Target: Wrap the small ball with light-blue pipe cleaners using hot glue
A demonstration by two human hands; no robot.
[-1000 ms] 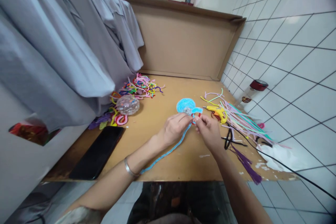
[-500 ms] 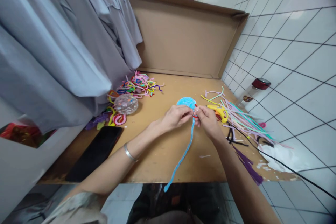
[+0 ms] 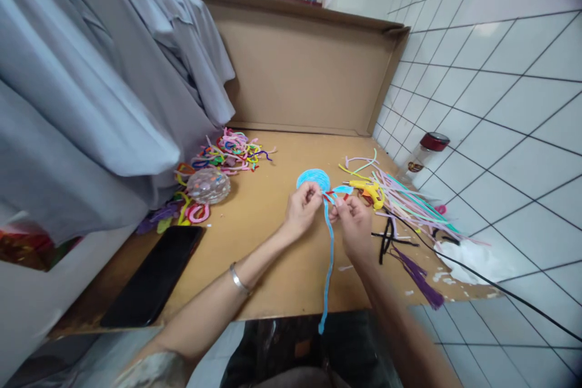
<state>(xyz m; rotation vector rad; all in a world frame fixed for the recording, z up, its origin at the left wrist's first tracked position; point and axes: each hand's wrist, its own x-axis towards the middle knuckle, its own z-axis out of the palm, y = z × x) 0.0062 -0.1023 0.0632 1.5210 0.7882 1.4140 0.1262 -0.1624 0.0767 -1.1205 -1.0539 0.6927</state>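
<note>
If the long blue strand (image 3: 328, 254), hanging past the near edge of the table (image 3: 268, 279), catches as I shift, I think it could tug the red-and-blue strips (image 3: 330, 195) askew. My left hand (image 3: 302, 209) and right hand (image 3: 354, 221) are each pinched on those strips, with the round blue coil (image 3: 313, 178) just beyond my left fingertips and the yellow glue gun (image 3: 371, 190) just past my right.

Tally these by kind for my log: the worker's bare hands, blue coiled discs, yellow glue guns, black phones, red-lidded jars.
Bare hands: 2 (left hand, right hand)
Blue coiled disc: 1
Yellow glue gun: 1
Black phone: 1
Red-lidded jar: 1
Total: 6
</note>
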